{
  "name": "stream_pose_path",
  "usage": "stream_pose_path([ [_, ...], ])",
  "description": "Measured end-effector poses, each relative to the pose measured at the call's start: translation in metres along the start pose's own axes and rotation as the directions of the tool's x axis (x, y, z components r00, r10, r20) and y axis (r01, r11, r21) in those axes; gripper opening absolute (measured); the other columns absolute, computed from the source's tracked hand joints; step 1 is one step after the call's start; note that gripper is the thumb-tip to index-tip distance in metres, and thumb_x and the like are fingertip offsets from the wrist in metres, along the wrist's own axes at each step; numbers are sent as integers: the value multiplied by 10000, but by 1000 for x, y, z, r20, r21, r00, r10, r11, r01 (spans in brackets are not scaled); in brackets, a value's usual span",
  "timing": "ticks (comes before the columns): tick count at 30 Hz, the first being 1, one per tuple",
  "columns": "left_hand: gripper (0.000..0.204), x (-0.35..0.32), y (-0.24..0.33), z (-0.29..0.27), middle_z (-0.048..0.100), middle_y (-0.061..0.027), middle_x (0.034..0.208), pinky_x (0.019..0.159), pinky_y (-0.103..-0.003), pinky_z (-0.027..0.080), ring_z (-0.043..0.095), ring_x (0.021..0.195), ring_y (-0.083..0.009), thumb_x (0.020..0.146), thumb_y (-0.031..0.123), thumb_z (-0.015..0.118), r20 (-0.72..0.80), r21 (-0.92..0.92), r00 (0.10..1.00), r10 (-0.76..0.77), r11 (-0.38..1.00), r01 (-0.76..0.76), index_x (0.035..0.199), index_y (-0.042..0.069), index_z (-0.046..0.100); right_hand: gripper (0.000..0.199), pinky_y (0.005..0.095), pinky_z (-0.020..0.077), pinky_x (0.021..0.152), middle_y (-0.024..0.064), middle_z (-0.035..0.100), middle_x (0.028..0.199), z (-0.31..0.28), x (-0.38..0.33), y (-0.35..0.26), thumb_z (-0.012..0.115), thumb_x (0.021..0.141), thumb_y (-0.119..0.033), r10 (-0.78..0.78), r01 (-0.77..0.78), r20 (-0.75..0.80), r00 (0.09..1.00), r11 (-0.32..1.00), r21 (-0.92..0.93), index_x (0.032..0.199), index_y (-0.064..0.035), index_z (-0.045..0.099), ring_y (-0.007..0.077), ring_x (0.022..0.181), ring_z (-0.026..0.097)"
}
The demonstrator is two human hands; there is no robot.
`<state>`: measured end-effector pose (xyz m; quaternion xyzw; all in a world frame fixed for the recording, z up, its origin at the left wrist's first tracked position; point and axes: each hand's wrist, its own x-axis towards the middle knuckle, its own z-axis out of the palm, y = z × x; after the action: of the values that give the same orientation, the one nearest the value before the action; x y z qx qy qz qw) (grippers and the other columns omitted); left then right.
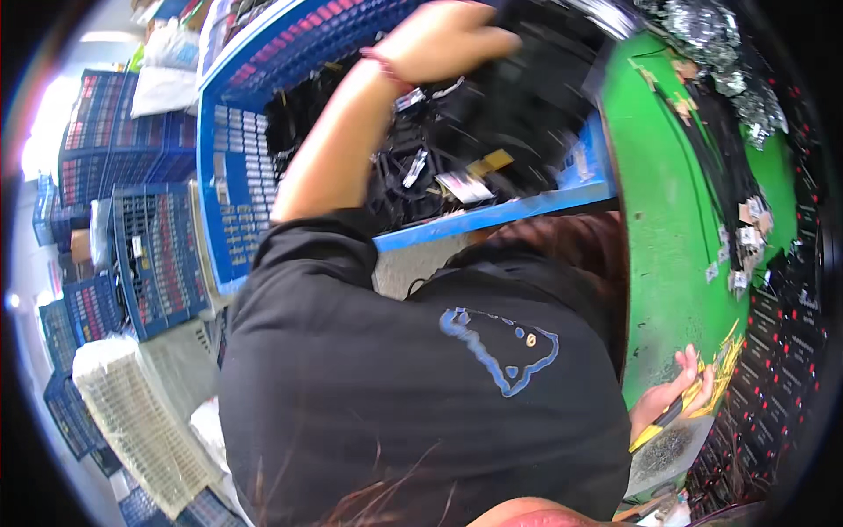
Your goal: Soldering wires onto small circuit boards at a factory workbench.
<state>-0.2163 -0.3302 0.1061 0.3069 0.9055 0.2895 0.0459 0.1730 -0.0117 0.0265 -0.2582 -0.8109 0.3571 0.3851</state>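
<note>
My left hand (452, 44) is stretched over a blue plastic crate (492, 218) at the top. Motion blurs it and its fingers are partly out of sight, so whether it holds anything is unclear. Just beside it is a smeared dark mass (544, 83) among the black items (395, 167) in the crate. At the lower right, my right hand (676, 395) is closed around a slim tool with a yellow-and-black handle (654, 432); its exact kind is hidden. Thin yellow strips (727, 364) lie against those fingers, on the green worktop (672, 263).
Black cables with pale connectors (746, 233) lie along the worktop's far right, below crumpled silvery wrapping (702, 35). Dark boxes with red dots (773, 378) line the right side. Stacked blue crates (158, 255) and a wrapped cream crate (140, 417) stand on the left.
</note>
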Motion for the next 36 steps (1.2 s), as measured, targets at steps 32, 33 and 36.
stream_pose_path([
  [32, 331, -518, -349, -98, 663, -95, 927, 599, -409, 540, 640, 792, -253, 809, 189, 680, -391, -128, -106, -914, -60, 990, 1107, 58, 621, 319, 325, 540, 781, 208, 682, 965, 45, 0, 18, 456, 1017, -186, -90, 102, 98, 991, 988, -118, 1170, 93, 472, 255, 812, 665],
  [33, 284, -511, -348, -105, 664, -85, 897, 576, -391, 532, 634, 751, -229, 821, 203, 672, -401, -125, -76, -913, -28, 992, 1069, 66, 642, 319, 325, 540, 781, 208, 682, 965, 45, 2, 22, 456, 1017, -186, -92, 104, 104, 990, 988, -116, 1170, 93, 472, 255, 812, 665],
  [36, 309, -515, -359, -125, 677, -84, 926, 576, -369, 535, 641, 764, -225, 823, 235, 684, -457, -50, -38, -889, -17, 999, 1076, 63, 643, 329, 325, 540, 781, 210, 683, 966, 45, 6, 26, 450, 1020, -198, -93, 100, 90, 992, 992, -82, 1168, 96, 473, 258, 796, 669],
])
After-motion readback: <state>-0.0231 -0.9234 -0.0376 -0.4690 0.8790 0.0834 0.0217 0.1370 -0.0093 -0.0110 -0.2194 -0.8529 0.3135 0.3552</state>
